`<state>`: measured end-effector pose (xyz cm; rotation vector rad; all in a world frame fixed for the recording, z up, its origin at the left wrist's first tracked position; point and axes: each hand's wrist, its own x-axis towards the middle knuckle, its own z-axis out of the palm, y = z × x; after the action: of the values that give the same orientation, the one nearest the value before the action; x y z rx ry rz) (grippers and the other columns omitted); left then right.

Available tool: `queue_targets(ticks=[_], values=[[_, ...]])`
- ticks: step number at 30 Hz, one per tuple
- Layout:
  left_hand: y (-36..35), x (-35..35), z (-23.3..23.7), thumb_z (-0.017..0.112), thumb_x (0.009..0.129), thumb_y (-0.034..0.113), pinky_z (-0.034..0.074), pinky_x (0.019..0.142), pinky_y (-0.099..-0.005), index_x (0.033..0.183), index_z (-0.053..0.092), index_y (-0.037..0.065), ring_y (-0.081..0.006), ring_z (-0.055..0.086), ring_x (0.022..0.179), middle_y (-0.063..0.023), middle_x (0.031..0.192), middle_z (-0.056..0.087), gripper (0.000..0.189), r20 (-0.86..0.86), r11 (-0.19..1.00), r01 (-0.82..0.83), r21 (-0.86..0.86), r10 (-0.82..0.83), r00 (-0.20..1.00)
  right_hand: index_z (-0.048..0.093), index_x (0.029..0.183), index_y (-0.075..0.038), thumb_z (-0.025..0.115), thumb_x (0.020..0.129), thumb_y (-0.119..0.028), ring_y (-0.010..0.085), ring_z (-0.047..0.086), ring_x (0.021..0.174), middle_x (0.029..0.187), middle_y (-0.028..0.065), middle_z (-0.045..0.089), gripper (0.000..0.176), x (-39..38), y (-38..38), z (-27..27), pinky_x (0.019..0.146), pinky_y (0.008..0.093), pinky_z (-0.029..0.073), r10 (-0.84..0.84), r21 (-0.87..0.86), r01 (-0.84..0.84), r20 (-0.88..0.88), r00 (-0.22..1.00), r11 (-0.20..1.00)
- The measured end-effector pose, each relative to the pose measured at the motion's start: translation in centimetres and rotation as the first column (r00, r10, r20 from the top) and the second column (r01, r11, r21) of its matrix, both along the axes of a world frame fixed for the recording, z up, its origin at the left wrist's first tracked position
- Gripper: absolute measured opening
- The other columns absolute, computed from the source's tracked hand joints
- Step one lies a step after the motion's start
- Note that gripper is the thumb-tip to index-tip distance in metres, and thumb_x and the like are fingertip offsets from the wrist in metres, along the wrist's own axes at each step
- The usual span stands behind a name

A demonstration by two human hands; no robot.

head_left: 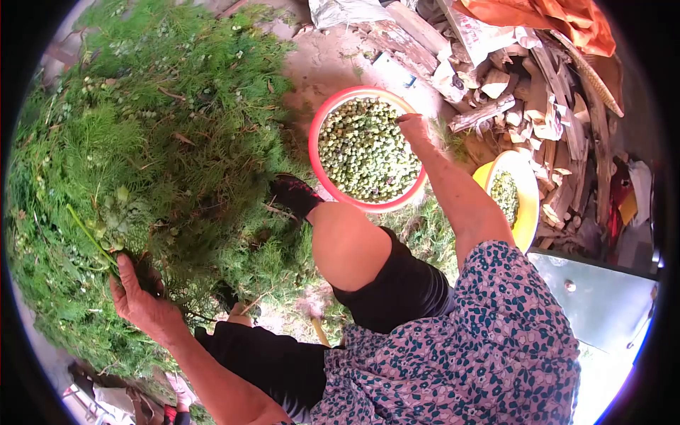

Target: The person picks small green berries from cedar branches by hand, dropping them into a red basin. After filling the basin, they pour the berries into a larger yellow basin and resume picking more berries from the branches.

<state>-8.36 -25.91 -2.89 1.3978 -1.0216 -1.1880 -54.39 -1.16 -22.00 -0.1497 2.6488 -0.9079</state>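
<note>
My left hand point(147, 301) is closed round a green sprig point(88, 232), whose bare stem sticks out past the thumb. It is over the left side of a large heap of feathery green branches point(177, 106) dotted with small pale cones. My right hand point(414, 129) is at the right rim of a red basin point(314, 152), its fingers bent together. Anything in those fingers is too small to make out. Small green cones point(368, 149) fill much of the basin.
Right of the basin stands a yellow bowl point(528, 205) with more green cones. Split firewood point(489, 110) is piled behind it, under an orange cloth point(552, 21). A metal panel point(602, 301) is at the right. Another person's hand point(180, 389) shows at the lower left.
</note>
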Motion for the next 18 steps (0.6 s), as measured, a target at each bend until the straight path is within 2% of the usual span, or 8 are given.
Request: queue_targets(ticks=[3,5,7,9,10,13,16,18], values=[[-0.7,1.9,-1.8,0.056,0.083,0.008,0.043,0.058,-0.0205,0.109,0.057,0.006,-0.0112,0.051,0.082,-0.0048,0.098,0.054,0.027,0.023,0.997,0.080,-0.011,-0.080,0.997,0.069,0.079,-0.011,0.052,0.064,0.003,0.0199,0.061,0.085,0.085,0.0055,0.065,0.027,1.0,-0.9,0.9,0.072,0.0304,0.048,0.185,0.246,-0.122,-0.254,0.949,0.962],[-1.0,1.9,-1.9,0.050,0.081,-0.002,0.047,0.068,-0.0227,0.118,0.052,0.005,-0.0158,0.051,0.093,-0.0083,0.112,0.046,0.037,0.149,0.989,0.120,0.082,-0.131,0.980,0.069,0.084,-0.012,0.049,0.065,0.006,0.0251,0.059,0.091,0.084,0.0116,0.064,0.032,0.1,-0.6,-0.3,0.082,0.0333,0.045,0.514,0.272,-0.439,-0.363,0.777,0.856],[-1.0,1.3,-1.7,0.048,0.079,-0.007,0.047,0.073,-0.0244,0.119,0.050,0.004,-0.0189,0.050,0.098,-0.0109,0.115,0.043,0.042,0.108,0.978,0.192,0.082,-0.200,0.974,0.069,0.084,-0.012,0.053,0.067,0.004,0.0276,0.055,0.098,0.099,0.0134,0.061,0.028,-0.4,-1.5,-1.5,0.084,0.0351,0.044,0.452,0.121,-0.436,-0.254,0.855,0.892],[-0.1,-1.3,-0.5,0.066,0.078,0.020,0.031,0.042,-0.0189,0.080,0.058,0.010,-0.0063,0.044,0.053,0.0024,0.066,0.055,0.012,0.052,0.999,0.030,-0.041,-0.028,0.998,0.069,0.085,-0.013,0.056,0.067,-0.002,0.0307,0.055,0.097,0.112,0.0140,0.055,0.024,0.6,-2.9,-2.9,0.089,0.0369,0.041,0.447,0.215,-0.393,-0.397,0.801,0.894],[-0.2,-1.3,-0.6,0.066,0.078,0.020,0.031,0.042,-0.0189,0.080,0.058,0.010,-0.0063,0.044,0.053,0.0024,0.066,0.055,0.012,0.057,0.999,0.028,-0.039,-0.026,0.998,0.069,0.086,-0.015,0.059,0.069,-0.007,0.0332,0.053,0.100,0.122,0.0126,0.049,0.021,0.6,-3.5,-3.3,0.090,0.0399,0.040,0.473,0.258,-0.404,-0.335,0.815,0.878],[-0.5,-1.0,-1.0,0.066,0.078,0.019,0.028,0.041,-0.0187,0.078,0.057,0.011,-0.0056,0.041,0.050,0.0032,0.064,0.052,0.012,0.055,0.998,0.061,-0.022,-0.059,0.997,0.068,0.088,-0.016,0.059,0.069,-0.007,0.0328,0.055,0.095,0.114,0.0128,0.053,0.023,0.6,-6.0,-3.5,0.087,0.0399,0.041,0.431,0.498,-0.258,-0.272,0.860,0.828],[-1.0,-0.6,-1.2,0.066,0.077,0.018,0.029,0.041,-0.0178,0.078,0.058,0.011,-0.0046,0.041,0.049,0.0038,0.064,0.053,0.012,0.073,0.999,0.014,0.031,-0.016,0.997,0.068,0.086,-0.014,0.061,0.069,-0.009,0.0303,0.059,0.086,0.096,0.0145,0.059,0.020,-1.2,-6.8,-6.5,0.079,0.0390,0.045,0.356,0.345,-0.252,-0.283,0.891,0.904],[-1.4,0.1,-1.3,0.060,0.081,0.016,0.038,0.057,-0.0184,0.098,0.060,0.007,-0.0064,0.046,0.073,0.0001,0.087,0.053,0.019,0.059,0.976,-0.056,0.213,0.045,0.997,0.066,0.087,-0.011,0.061,0.070,-0.009,0.0281,0.059,0.085,0.090,0.0144,0.061,0.018,-1.9,-7.8,-8.0,0.076,0.0388,0.047,0.354,0.281,-0.285,-0.236,0.905,0.916]])
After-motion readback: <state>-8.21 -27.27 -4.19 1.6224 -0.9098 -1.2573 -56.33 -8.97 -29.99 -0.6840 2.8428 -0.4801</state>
